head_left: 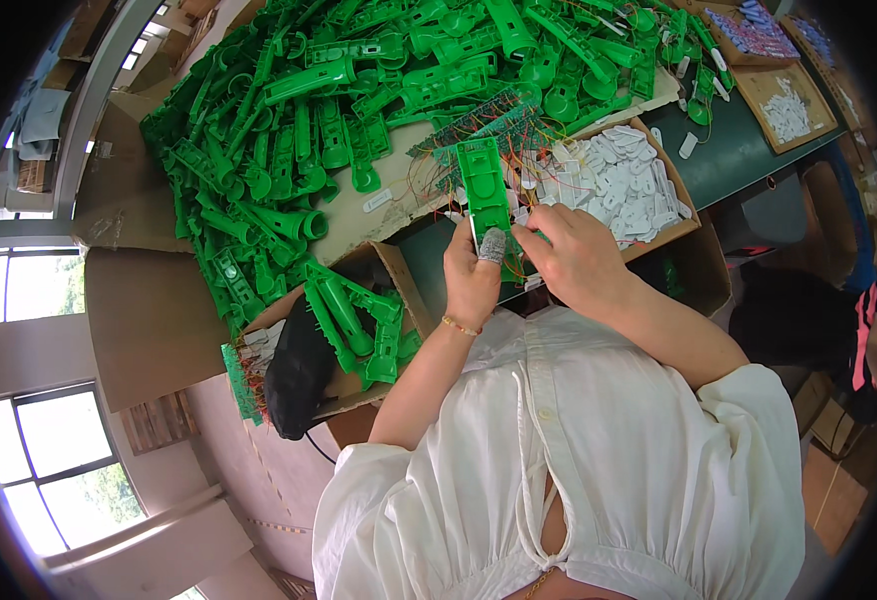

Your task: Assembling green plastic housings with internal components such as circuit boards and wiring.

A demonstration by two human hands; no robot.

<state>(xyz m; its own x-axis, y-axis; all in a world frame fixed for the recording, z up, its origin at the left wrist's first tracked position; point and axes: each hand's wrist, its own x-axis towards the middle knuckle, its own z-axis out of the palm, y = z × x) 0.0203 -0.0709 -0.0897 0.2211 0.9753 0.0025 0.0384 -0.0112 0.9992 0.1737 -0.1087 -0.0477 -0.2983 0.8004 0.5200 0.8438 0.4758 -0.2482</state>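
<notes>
Left of and beyond a long, hollow green plastic housing [484,190], a heap of similar green plastic shells [314,82] is lying, probably piled there for easy reach. Nearer the body and left of the housing, a brown cardboard box [406,290] is holding more shells. The left hand [471,275], its thumb wearing a grey fabric cover [494,245], is pinching the housing's near end, apparently so the hollow side is facing up and staying steady. The housing itself is sitting in front of the torso, tilted above the dark green surface [719,165]. Just right of its near end, the right hand [579,255] is bringing thumb and fingertips close together. Farther right, flat white plastic pieces [614,185] are filling another box, seemingly contained against scattering.

The heap's far edge is running out of view. The left fingers are hiding beneath the housing. The right knuckles are covering that grip, so whether it is pinching a thin wire cannot be told.
</notes>
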